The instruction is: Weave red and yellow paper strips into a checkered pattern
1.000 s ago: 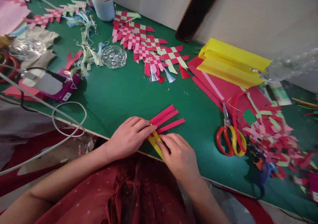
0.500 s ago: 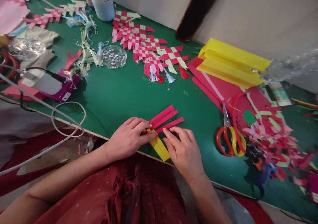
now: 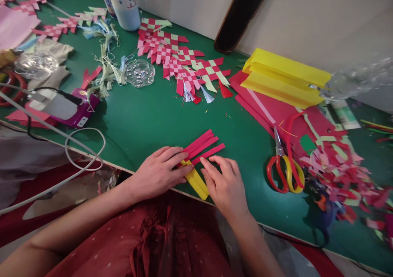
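Observation:
Several red paper strips [image 3: 201,143] and yellow paper strips [image 3: 198,182] cross each other in a small weave near the table's front edge. My left hand [image 3: 161,170] is closed over the crossing, its thumb and fingers holding the strips together and hiding much of the weave. The red ends fan out to the upper right, the yellow ends to the lower right. Close by on the right, my right hand [image 3: 225,182] has its index fingertip at the lowest red strip. Its thumb is bent and apart from the index finger, and nothing shows between them.
Woven paper fish [image 3: 184,55] with tassels lie beyond the hands, beside a clear dish of small eyes [image 3: 140,73]. To the right are scissors [image 3: 281,166], paper scraps [image 3: 340,170] and folded yellow paper [image 3: 285,78]. A purple power block [image 3: 78,107] and white cable [image 3: 86,131] lie left.
The view has shifted slightly. Both hands keep nearly the same pose on the strips, and the left fingers have moved only a little.

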A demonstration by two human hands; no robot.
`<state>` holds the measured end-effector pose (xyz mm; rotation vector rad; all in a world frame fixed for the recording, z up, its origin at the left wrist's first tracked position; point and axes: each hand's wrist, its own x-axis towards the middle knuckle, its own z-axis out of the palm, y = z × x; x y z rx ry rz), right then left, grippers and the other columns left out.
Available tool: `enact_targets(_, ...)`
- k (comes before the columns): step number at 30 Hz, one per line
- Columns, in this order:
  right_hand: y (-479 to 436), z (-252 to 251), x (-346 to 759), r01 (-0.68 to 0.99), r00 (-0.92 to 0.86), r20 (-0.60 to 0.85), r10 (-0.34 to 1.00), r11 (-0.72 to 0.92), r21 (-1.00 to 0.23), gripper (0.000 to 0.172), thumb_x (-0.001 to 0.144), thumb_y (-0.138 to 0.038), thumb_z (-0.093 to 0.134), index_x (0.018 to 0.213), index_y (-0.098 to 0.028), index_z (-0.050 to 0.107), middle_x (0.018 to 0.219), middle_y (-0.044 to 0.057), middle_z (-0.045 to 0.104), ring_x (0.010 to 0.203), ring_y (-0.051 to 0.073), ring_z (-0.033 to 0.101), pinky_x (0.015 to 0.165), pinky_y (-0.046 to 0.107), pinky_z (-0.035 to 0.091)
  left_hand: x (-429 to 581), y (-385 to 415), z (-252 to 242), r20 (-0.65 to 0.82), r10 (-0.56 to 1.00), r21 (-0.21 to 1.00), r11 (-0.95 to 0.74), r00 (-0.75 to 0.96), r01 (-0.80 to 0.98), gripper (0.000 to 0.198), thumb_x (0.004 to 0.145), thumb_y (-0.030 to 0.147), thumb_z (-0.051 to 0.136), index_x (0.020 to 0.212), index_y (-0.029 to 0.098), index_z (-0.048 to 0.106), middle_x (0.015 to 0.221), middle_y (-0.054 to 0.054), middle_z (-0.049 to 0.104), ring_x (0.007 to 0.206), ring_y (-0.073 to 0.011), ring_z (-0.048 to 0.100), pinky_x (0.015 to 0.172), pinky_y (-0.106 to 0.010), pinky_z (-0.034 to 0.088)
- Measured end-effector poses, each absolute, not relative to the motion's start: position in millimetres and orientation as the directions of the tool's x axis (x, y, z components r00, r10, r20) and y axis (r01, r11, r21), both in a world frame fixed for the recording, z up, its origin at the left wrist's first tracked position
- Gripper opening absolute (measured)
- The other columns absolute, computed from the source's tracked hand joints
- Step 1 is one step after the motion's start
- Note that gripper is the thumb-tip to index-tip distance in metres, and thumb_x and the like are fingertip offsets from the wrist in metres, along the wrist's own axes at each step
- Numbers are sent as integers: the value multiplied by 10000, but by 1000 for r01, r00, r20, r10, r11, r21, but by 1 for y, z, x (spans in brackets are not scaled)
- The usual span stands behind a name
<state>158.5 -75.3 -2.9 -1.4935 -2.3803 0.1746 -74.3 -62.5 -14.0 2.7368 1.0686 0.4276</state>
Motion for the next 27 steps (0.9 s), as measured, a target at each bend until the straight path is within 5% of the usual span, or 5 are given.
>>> enact_targets(7, -75, -5, 162, 848, -400, 177, 899, 436, -302, 285, 937, -239, 547, 1187, -199, 679, 1076, 112, 629, 984, 241, 525, 866, 411, 498, -81, -66, -13, 111, 625, 228, -773, 773, 592, 733, 826, 750, 454, 1423, 325, 446, 1487, -140, 414, 1395, -310, 369, 1134, -520, 297)
enact_targets(21, -86, -2, 156, 794, -430, 199, 881, 473, -381, 195, 911, -221, 595, 1065, -238, 715, 1046, 59, 694, 1011, 227, 541, 874, 397, 447, -83, -68, -11, 46, 619, 156, -780, 784, 606, 1040, 680, 779, 630, 1530, 342, 219, 1581, -128, 276, 1430, -308, 320, 1162, -494, 225)
enact_targets(27, -86, -4, 158, 786, -415, 193, 889, 457, -416, 225, 920, -173, 558, 1067, -239, 715, 1045, 60, 693, 1005, 217, 548, 864, 389, 453, -83, -66, -8, -7, 593, 157, -794, 805, 587, 1082, 604, 758, 713, 1508, 386, 249, 1593, -139, 236, 1454, -313, 271, 1159, -507, 217)
